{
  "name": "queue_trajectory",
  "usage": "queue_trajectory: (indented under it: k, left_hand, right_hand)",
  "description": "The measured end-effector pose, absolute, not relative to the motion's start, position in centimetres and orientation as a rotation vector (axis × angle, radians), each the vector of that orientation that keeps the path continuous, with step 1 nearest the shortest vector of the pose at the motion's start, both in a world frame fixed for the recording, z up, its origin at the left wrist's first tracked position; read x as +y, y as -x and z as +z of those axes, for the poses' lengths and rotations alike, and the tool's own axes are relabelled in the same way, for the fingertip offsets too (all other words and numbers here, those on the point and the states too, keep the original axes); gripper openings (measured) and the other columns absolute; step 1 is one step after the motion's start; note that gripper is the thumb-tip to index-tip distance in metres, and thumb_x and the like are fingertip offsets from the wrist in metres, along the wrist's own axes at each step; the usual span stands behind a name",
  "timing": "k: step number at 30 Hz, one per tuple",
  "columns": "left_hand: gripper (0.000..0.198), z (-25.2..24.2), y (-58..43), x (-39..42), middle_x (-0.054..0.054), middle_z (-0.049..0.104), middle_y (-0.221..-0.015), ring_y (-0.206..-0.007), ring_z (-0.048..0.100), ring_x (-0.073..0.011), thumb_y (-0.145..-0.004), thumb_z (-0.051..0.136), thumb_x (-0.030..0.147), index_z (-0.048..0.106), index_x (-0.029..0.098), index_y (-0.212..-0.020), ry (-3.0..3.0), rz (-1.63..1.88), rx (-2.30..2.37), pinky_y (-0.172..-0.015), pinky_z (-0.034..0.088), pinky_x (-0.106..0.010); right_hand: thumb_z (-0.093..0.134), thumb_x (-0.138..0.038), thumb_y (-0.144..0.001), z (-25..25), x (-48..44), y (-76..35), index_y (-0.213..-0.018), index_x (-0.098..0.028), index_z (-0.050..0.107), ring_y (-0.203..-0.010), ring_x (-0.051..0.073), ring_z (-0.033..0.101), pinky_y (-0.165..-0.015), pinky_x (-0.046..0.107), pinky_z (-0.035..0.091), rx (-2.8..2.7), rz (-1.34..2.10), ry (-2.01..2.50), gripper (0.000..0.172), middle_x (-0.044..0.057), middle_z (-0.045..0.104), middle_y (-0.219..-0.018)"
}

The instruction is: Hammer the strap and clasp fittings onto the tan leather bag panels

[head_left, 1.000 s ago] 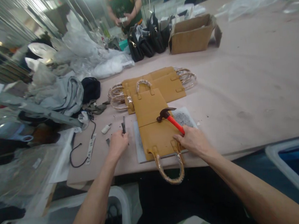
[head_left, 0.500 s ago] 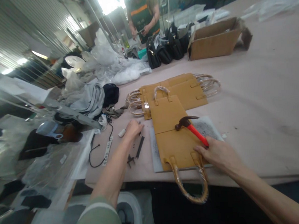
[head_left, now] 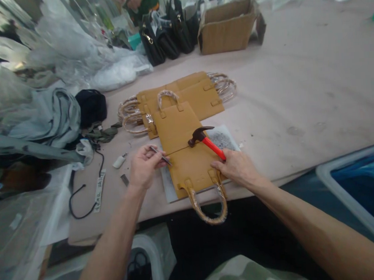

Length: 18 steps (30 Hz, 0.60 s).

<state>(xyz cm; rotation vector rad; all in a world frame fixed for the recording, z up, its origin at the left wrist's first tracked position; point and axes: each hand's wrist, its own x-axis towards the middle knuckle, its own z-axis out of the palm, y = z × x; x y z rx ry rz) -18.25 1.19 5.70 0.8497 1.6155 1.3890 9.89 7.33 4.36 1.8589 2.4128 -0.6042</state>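
A tan bag panel point(head_left: 191, 165) with a looped, plastic-wrapped handle point(head_left: 210, 219) at each end lies over a pale slab point(head_left: 220, 138). My right hand point(head_left: 237, 165) is closed around the red handle of a claw hammer point(head_left: 213, 147), whose dark head is over the panel's middle. Between the fingers of my left hand point(head_left: 146, 165) is a thin metal rod point(head_left: 160, 155), a punch by its look, tilted with its lower end by the panel's left edge. More tan panels point(head_left: 200, 97) with wrapped handles are stacked just behind.
Black handbags point(head_left: 170, 33) and an open cardboard box point(head_left: 227, 29) stand at the back. Clear plastic wrapping point(head_left: 106, 69) and grey cloth point(head_left: 50, 114) heap up on the left. A small white bottle point(head_left: 120, 161) and a black cord point(head_left: 80, 216) lie left of my hand. A person stands across the table.
My left hand has risen from the tabletop tools and moved right to the panel's edge, with the metal rod now showing in its fingers. The hammer stays in my right hand. The view has shifted.
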Motion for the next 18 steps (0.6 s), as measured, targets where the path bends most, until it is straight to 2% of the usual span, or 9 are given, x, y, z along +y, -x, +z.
queue_trajectory:
  k: [3, 8, 12, 18]
  left_hand:
    - [0.043, 4.5, 12.7, -1.6, -0.004, 0.077, -0.084, -0.074, 0.077, -0.0196, -0.071, 0.083, 0.040, 0.062, 0.017, -0.100, -0.833, 1.453, 1.436, -0.072, 0.066, -0.033]
    - [0.025, 2.1, 9.0, -3.0, -0.005, 0.078, -0.085, -0.080, 0.077, -0.0188, -0.086, 0.073, 0.040, 0.064, 0.017, -0.090, -1.001, 1.453, 1.448, -0.081, 0.066, -0.036]
    - [0.017, 1.3, 9.2, -3.1, -0.005, 0.077, -0.089, -0.083, 0.077, -0.0181, -0.094, 0.065, 0.035, 0.062, 0.018, -0.093, -1.094, 1.460, 1.467, -0.084, 0.066, -0.036]
    - [0.013, 1.4, 9.1, -3.1, -0.005, 0.077, -0.087, -0.082, 0.076, -0.0174, -0.095, 0.061, 0.031, 0.061, 0.018, -0.093, -1.135, 1.455, 1.477, -0.082, 0.066, -0.034]
  right_hand:
    - [0.061, -0.056, -0.092, 4.3, 7.2, -9.9, -0.107, -0.018, 0.068, -0.082, 0.026, 0.070, -0.063, 0.032, 0.037, 2.439, -0.577, -1.843, 0.042, 0.012, 0.075, -0.089]
    - [0.059, -0.056, -0.093, 4.2, 7.1, -9.9, -0.109, -0.017, 0.067, -0.083, 0.027, 0.071, -0.063, 0.032, 0.037, 2.450, -0.554, -1.835, 0.043, 0.012, 0.076, -0.091]
    - [0.059, -0.055, -0.094, 4.2, 7.0, -10.0, -0.111, -0.017, 0.066, -0.083, 0.027, 0.070, -0.062, 0.032, 0.038, 2.448, -0.553, -1.833, 0.042, 0.013, 0.075, -0.090]
    - [0.059, -0.053, -0.095, 4.3, 6.7, -10.1, -0.109, -0.016, 0.065, -0.083, 0.027, 0.070, -0.064, 0.032, 0.039, 2.493, -0.560, -1.824, 0.040, 0.013, 0.075, -0.090]
